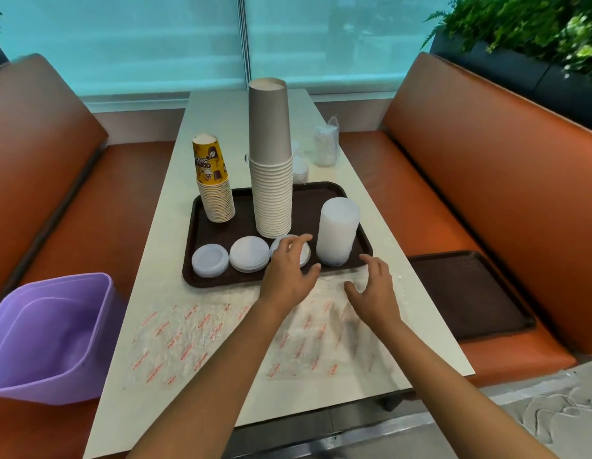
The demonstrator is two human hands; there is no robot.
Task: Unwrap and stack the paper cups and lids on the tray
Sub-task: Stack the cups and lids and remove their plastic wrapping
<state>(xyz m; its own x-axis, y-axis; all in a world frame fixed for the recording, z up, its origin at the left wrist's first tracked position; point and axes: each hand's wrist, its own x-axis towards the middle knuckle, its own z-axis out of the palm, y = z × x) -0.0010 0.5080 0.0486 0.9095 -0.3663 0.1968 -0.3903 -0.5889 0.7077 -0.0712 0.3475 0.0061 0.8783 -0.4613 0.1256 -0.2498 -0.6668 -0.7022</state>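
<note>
On the desk [221, 134] between two orange booth seats sits the dark brown tray [201, 210], and it's well loaded. At its far left stands an upside-down stack of yellow printed cups [215, 190]; beside that, toward the middle, a much taller upside-down stack of grey paper cups [271, 167]. Along the near edge lie three low piles of white lids [249, 254], side by side, and at the near right corner rises a tall column of clear lids [337, 231].

The left hand [288, 270] hovers over the rightmost low lid pile, its grip spread, fingers relaxed and holding nothing; whether the fingertips touch the lids is hard to say from this angle. The right hand [374, 286] hangs just this side of the tray's near right corner, close to the clear column, grip likewise spread and empty.

Under both forearms a clear plastic wrapper [195, 339] with red print lies flat on the desk. Beyond the tray, a still-bagged bundle of lids [326, 144] rests near the desk's right edge. A purple bin [46, 332] sits on the left seat, a second brown tray [466, 293] on the right one.
</note>
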